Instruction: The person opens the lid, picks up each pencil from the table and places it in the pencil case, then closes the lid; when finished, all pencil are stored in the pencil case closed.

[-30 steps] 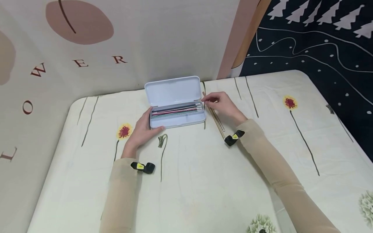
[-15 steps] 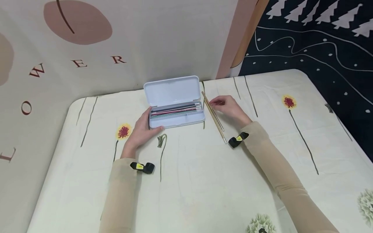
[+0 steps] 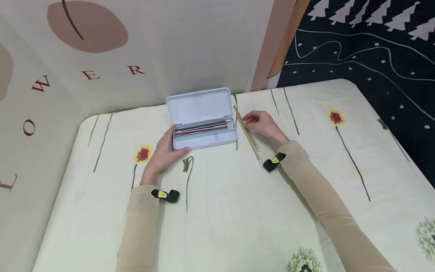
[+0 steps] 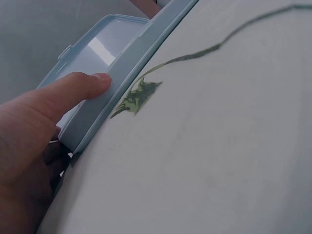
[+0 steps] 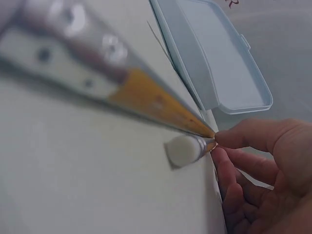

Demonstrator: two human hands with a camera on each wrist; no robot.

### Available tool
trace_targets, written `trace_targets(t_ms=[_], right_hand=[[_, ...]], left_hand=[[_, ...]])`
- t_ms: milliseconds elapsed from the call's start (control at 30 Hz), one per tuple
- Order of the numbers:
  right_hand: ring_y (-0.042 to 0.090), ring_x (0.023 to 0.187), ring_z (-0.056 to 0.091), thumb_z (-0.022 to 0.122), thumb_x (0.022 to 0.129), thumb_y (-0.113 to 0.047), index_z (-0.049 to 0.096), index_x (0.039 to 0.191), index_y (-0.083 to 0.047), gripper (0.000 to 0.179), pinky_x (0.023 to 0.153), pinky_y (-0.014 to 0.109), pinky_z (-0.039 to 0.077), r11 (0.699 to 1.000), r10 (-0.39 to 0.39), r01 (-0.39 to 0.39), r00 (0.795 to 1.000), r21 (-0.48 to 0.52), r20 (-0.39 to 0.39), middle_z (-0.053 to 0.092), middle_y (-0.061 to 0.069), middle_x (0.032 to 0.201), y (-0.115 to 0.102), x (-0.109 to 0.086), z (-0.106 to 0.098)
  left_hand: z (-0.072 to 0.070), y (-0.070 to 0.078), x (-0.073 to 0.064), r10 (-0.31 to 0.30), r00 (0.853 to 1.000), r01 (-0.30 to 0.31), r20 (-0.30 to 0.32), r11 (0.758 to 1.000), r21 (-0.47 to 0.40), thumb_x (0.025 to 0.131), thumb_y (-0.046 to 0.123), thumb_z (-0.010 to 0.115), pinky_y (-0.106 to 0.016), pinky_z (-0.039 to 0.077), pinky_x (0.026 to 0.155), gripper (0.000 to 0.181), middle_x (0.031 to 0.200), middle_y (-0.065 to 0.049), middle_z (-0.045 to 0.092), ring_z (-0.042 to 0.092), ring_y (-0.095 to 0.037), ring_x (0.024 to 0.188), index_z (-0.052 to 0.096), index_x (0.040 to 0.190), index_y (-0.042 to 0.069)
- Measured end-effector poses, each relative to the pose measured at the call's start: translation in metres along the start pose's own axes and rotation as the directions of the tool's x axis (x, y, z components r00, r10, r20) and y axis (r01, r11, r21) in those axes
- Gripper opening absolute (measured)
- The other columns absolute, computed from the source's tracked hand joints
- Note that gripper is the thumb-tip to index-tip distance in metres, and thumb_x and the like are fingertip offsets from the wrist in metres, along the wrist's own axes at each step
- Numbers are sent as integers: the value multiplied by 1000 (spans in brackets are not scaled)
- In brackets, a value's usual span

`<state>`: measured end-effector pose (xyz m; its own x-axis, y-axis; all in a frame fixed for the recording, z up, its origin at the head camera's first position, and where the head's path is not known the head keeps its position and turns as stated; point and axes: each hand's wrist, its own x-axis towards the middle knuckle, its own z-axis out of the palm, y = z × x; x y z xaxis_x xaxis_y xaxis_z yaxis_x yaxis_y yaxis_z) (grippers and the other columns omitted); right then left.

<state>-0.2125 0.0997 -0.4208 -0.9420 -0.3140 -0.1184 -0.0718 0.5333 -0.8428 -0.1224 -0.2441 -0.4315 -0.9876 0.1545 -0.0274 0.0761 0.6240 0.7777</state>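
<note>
An open light-blue pencil case (image 3: 205, 143) lies at the back of the table, its lid (image 3: 199, 105) tilted up behind it. Several pencils (image 3: 203, 129) lie lengthwise in its tray. My left hand (image 3: 165, 150) grips the case's left end, the thumb on the front edge; some of its fingers are hidden behind the case. Two gold pencils (image 3: 250, 140) lie slanted on the table just right of the case. Over them is my right hand (image 3: 264, 124), thumb and finger pinching a pencil. In the right wrist view, a white eraser end (image 5: 184, 150) shows beside the thumb.
A pale cloth with printed flowers covers the table (image 3: 217, 219). Close behind the case rises a light wall hanging (image 3: 204, 45) with printed letters. At the right back is a dark cloth (image 3: 360, 53) with white trees.
My right hand has left the pencils' far ends by the case corner and slid right and nearer along them. My left hand has kept its hold on the pencil case.
</note>
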Motion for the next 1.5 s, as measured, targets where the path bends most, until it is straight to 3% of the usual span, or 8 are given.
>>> trace_targets(t_ms=[433, 667, 1067, 1500], right_hand=[[24, 83, 51, 67, 85, -8, 63, 113, -1, 28, 73, 31, 39, 993, 95, -97, 994, -60, -46, 58, 11, 93, -9, 2, 7], [23, 81, 50, 67, 86, -9, 62, 113, -3, 29, 70, 31, 38, 991, 91, -95, 995, -95, -43, 56, 10, 92, -11, 2, 8], [23, 86, 52, 61, 90, -4, 66, 111, 1, 23, 74, 30, 42, 999, 39, -37, 997, 23, -67, 61, 13, 95, -2, -2, 5], [26, 94, 54, 61, 90, -6, 67, 113, -2, 24, 76, 33, 43, 998, 50, -48, 997, 35, -65, 62, 15, 104, 0, -16, -12]], left_hand=[[0, 2, 0, -8, 1000, 8, 0, 1000, 9, 84, 26, 75, -50, 16, 114, 95, 156, -15, 24, 19, -32, 142, 14, 155, 7], [0, 1, 0, 0, 1000, 0, -7, 1000, 8, 83, 25, 76, -51, 17, 114, 95, 156, -14, 25, 20, -32, 142, 15, 155, 7], [0, 1, 0, -23, 1000, 23, 4, 1000, 5, 85, 26, 75, -50, 15, 114, 95, 157, -14, 22, 17, -32, 143, 13, 155, 9], [0, 0, 0, -15, 1000, 15, 6, 1000, 11, 85, 27, 75, -51, 16, 114, 96, 156, -16, 22, 18, -34, 143, 13, 155, 8]])
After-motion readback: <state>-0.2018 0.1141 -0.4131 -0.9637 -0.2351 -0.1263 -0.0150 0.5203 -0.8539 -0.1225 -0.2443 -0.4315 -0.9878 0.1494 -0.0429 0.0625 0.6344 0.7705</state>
